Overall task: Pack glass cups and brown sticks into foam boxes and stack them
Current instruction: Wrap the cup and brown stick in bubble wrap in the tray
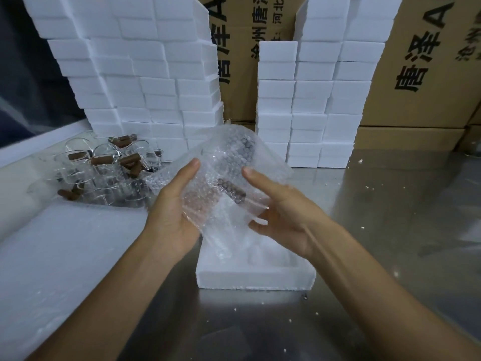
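Both hands' grip (221, 204) on bubble-wrap bundle (229, 178) above open foam box (255, 280).

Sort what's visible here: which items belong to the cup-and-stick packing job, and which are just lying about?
Part of the job:
- bubble-wrapped bundle, held between left hand and right hand
- open foam box beneath it
- glass cups with brown sticks
- foam box stacks

Lying about:
- cardboard cartons
- foam crumbs on the metal table
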Available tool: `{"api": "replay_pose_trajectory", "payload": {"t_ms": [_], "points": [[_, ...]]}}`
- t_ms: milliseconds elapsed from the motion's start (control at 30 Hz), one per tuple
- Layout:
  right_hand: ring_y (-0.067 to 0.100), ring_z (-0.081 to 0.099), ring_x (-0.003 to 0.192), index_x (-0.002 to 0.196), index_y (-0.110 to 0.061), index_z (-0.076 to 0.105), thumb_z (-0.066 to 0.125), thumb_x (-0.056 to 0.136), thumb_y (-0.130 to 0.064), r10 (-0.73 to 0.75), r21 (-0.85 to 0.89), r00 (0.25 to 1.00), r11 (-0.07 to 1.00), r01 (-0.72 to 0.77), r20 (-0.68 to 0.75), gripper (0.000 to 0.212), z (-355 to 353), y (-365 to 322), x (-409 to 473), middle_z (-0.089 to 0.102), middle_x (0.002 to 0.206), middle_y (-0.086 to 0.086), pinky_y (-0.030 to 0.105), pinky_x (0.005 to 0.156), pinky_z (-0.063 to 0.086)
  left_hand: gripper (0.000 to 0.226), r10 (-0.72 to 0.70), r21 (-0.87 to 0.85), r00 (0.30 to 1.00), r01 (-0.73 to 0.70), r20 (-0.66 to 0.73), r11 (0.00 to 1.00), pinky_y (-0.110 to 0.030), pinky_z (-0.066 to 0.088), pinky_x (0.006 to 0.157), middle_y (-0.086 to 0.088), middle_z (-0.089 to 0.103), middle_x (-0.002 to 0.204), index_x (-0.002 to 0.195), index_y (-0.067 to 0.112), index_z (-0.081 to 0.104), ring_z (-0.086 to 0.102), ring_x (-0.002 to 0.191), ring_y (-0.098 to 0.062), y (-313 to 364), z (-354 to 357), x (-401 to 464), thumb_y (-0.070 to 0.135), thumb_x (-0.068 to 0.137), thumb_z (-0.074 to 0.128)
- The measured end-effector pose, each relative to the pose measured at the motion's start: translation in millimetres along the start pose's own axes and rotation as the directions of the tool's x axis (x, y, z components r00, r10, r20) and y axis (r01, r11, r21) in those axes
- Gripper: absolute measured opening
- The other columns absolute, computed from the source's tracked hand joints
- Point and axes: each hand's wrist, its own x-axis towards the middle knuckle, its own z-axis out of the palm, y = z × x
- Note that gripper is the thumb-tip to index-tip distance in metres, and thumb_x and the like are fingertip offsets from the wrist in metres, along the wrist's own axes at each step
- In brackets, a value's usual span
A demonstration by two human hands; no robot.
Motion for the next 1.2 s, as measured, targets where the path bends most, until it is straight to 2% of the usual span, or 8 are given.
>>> {"api": "replay_pose_trajectory", "payload": {"t_ms": [167,267,533,667,867,967,1100,1200], "points": [[0.025,0.073,0.098,0.108,-0.008,0.074,0.080,0.080,-0.014,-0.199,0.146,0.960,0.962,0.229,-0.197,0.029,5,2,3,0.077,0.102,0.008,0.039,0.086,0.060,0.034,0.003,-0.003,1.000,-0.003,0.022,1.000,-0.040,0.057,0.088,-0.015,0.068,0.124,0.118,0.011,0.072,0.068,0.109,-0.029,-19,9,-5,0.030,0.090,0.063],[0.023,0.076,0.079,0.095,-0.004,0.073,0.076,0.085,-0.006,-0.305,0.216,0.916,0.907,0.363,-0.260,0.011,3,-5,-1,0.077,0.091,0.013,0.033,0.058,0.061,0.040,0.017,-0.009,1.000,-0.017,0.023,1.000,-0.032,0.058,0.079,-0.013,0.070,0.121,0.119,0.012,0.071,0.071,0.099,-0.024,-31,14,-8,0.031,0.084,0.070],[0.023,0.069,0.065,0.084,-0.017,0.069,0.073,0.090,-0.014,-0.691,-0.304,0.677,0.721,0.623,-0.253,0.008,-11,-17,-6,0.073,0.087,0.017,0.031,0.045,0.054,0.062,-0.011,0.302,0.997,-0.014,0.080,0.953,-0.053,0.041,0.106,-0.026,0.059,0.131,0.131,-0.002,0.057,0.059,0.119,-0.037,-30,11,-7,0.023,0.076,0.071],[0.014,0.064,0.055,0.084,-0.020,0.066,0.071,0.093,-0.017,-0.762,-0.439,0.609,0.635,0.635,-0.221,0.010,-14,-16,-5,0.072,0.079,0.011,0.026,0.037,0.049,0.035,-0.048,0.471,0.989,-0.025,0.143,0.882,-0.036,0.059,0.083,-0.015,0.073,0.110,0.106,0.009,0.075,0.070,0.103,-0.029,-23,10,-9,0.024,0.075,0.072],[0.019,0.075,0.086,0.106,-0.026,0.067,0.086,0.069,-0.043,-0.447,-0.355,0.894,0.840,0.410,-0.025,0.045,-17,-19,-5,0.077,0.098,0.002,0.028,0.064,0.060,0.047,-0.009,0.358,0.996,-0.024,0.090,0.934,-0.047,0.054,0.095,-0.018,0.067,0.124,0.126,0.002,0.061,0.064,0.115,-0.035,-14,11,-11,0.020,0.083,0.066],[0.016,0.075,0.082,0.095,-0.018,0.074,0.086,0.075,-0.031,-0.352,-0.397,0.936,0.858,0.327,0.010,0.027,-18,-16,-5,0.078,0.090,0.001,0.027,0.065,0.059,0.051,0.011,0.416,0.998,-0.038,0.067,0.909,-0.048,0.053,0.094,-0.014,0.070,0.118,0.124,0.003,0.061,0.067,0.110,-0.032,-15,11,-11,0.017,0.077,0.075],[0.011,0.064,0.058,0.084,-0.010,0.073,0.077,0.087,-0.020,-0.534,-0.474,0.835,0.774,0.420,-0.132,0.011,-16,-12,-2,0.070,0.069,0.004,0.024,0.048,0.053,0.041,0.005,0.469,0.991,-0.069,0.135,0.880,-0.043,0.057,0.090,-0.015,0.070,0.116,0.115,0.008,0.069,0.068,0.108,-0.031,-19,11,-11,0.023,0.077,0.072],[0.004,0.063,0.060,0.083,-0.010,0.071,0.070,0.093,-0.019,-0.739,-0.572,0.663,0.597,0.562,-0.120,0.013,-15,-11,1,0.068,0.068,0.002,0.018,0.057,0.050,0.044,-0.017,0.653,0.974,-0.139,0.227,0.744,-0.033,0.057,0.088,-0.009,0.073,0.115,0.118,0.015,0.066,0.069,0.108,-0.024,-20,12,-13,0.023,0.078,0.080]]}}
